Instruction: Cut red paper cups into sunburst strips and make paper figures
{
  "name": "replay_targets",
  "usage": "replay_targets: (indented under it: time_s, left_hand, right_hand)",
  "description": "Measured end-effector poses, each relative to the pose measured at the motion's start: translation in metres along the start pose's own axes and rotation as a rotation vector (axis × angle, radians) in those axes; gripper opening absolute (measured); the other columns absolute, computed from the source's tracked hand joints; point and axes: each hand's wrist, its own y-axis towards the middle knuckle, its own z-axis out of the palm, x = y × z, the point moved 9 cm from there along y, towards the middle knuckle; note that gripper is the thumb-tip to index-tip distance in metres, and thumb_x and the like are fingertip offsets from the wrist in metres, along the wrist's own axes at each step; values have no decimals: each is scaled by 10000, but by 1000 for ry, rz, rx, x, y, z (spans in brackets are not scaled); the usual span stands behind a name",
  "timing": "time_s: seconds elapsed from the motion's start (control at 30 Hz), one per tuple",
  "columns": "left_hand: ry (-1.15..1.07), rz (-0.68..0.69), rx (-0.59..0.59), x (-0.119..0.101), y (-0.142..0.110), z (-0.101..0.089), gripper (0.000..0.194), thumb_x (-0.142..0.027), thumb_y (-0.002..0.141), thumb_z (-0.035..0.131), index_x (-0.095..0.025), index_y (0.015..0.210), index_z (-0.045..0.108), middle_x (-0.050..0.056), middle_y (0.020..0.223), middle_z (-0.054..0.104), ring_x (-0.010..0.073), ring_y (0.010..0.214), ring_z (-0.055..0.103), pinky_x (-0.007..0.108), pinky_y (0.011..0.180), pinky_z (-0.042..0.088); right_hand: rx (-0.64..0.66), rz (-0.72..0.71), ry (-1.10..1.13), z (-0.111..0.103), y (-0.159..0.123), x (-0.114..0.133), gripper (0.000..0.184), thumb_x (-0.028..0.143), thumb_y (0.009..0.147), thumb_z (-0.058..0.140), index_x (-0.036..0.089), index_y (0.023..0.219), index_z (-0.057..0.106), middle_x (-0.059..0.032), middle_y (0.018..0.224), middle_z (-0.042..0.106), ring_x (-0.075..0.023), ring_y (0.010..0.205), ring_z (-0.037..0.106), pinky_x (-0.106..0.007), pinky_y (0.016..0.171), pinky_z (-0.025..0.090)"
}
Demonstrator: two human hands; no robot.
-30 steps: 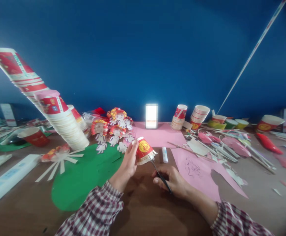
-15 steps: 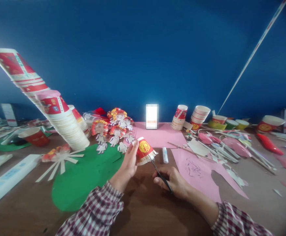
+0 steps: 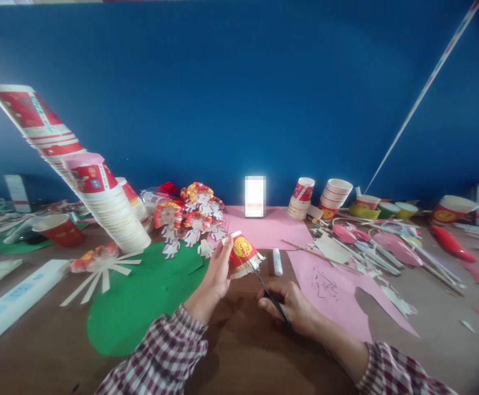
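Note:
My left hand (image 3: pixel 218 271) is closed around a red paper cup (image 3: pixel 241 249) with a yellow round emblem. The cup is tilted, its pale rim facing down and right, with several slits cut along that edge. In my right hand (image 3: pixel 286 304) is a pair of scissors (image 3: pixel 274 299) with dark handles. The blades point up and left, and their tips meet the cup's cut edge; how far apart the blades stand is too small to tell. Just right of the cup, a white glue stick (image 3: pixel 278 262) lies on the table.
Under my left forearm lies green paper (image 3: pixel 141 307). Tall stacked cups (image 3: pixel 112 203) lean at the left, beside paper-doll cutouts (image 3: pixel 194 225) and a power strip (image 3: pixel 21 304). Pink paper (image 3: pixel 334 291) with drawn lines, scraps and sticks cover the right. More cup stacks (image 3: pixel 334 197) stand behind.
The whole view has shifted very slightly downward and right. Both hands keep their hold, and the scissors stay at the cup's edge with hardly any movement.

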Motion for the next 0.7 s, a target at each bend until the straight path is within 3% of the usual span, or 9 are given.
replay_targets:
  time_s: [0.4, 0.57, 0.7]
  left_hand:
    - [3, 16, 27, 0, 1, 1, 509, -558, 758, 647, -207, 1119, 576, 93, 979, 643, 207, 806, 641, 318, 642, 567]
    - [14, 86, 24, -4, 3, -1, 554, -565, 741, 657, -313, 1198, 470, 15, 947, 609, 162, 722, 626, 303, 564, 559]
    - [30, 113, 38, -3, 6, -2, 502, -573, 754, 638, -265, 1126, 501, 9, 885, 592, 138, 664, 597, 279, 564, 546]
  right_hand:
    - [-22, -4, 11, -1, 1, -3, 205, 354, 817, 604, 155, 772, 598, 53, 534, 458, -72, 434, 421, -178, 411, 310]
    - [-30, 31, 45, 0, 2, -6, 188, 342, 820, 595, 160, 771, 600, 61, 500, 450, -76, 424, 418, -177, 406, 317]
    - [-22, 50, 71, 1, 2, -8, 203, 363, 801, 628, 165, 771, 598, 66, 482, 457, -76, 415, 417, -176, 403, 324]
